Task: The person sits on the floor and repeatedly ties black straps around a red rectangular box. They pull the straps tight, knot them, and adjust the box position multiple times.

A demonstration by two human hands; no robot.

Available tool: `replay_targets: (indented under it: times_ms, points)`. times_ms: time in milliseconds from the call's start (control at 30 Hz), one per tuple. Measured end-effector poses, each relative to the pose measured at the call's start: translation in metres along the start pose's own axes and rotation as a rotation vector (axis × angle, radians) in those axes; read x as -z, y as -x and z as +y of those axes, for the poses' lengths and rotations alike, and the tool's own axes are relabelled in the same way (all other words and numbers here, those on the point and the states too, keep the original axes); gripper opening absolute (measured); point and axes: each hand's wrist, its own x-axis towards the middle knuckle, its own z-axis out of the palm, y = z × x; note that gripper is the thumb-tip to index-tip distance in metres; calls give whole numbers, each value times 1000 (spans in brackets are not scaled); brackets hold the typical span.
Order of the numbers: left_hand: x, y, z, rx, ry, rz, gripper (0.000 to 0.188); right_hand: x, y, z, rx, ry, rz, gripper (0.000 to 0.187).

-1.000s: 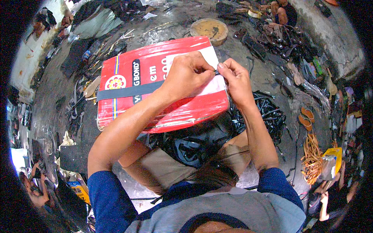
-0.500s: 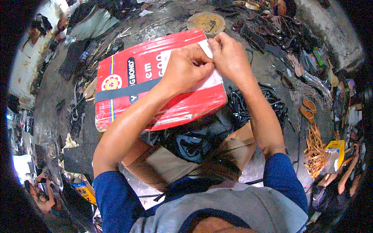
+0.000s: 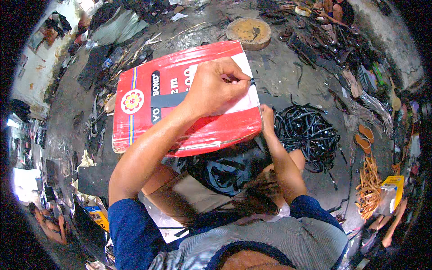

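Observation:
A large red box [image 3: 198,135] with a white panel lies tilted over my lap. Across it runs a flat dark grey strap [image 3: 168,100], which passes out of sight under my left wrist. My left hand [image 3: 218,85] rests over the white panel, thumb and forefinger pinched on a small black strip [image 3: 252,82] at the box's right edge. Whether this strip is part of the strap is hidden. Lower down, my right hand [image 3: 267,118] is beside the box's right side. Its fingers are mostly hidden, so what it holds cannot be made out.
A tangled heap of shiny black strips [image 3: 310,137] lies right of the box. Beyond the box is a round wooden block [image 3: 249,33]. Brown sandal soles [image 3: 363,138], a tan strip bundle [image 3: 369,186] and a yellow box [image 3: 393,191] sit at right. Other people are at the edges.
My right hand has left the box's upper right edge and moved down beside its right side. The grey strap's left end has shifted right across the box. My left hand still pinches.

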Motion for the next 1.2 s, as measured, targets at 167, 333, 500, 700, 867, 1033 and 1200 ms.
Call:
replay_targets:
  times_ms: [167,333,500,700,867,1033,1200]
  points:
    - [-3,-3,-3,-57,32,-16,3,-37,6,72,-100,104,-14,30]
    - [1,-2,-4,5,58,-44,3,-54,14,109,-108,136,-15,31]
    - [3,-5,-3,-5,16,-55,5,-53,31,137,-269,305,-63,32]
    - [6,0,-6,-22,61,-39,11,-31,48,120,-349,363,-76,26]
    - [7,-6,-5,-188,-72,-84,9,-9,40,118,-332,387,-175,23]
    - [12,-8,-14,-477,-207,-124,10,6,32,148,-254,486,-118,27]
    - [15,-9,-22,-601,-245,-158,13,11,36,164,-311,446,-111,29]
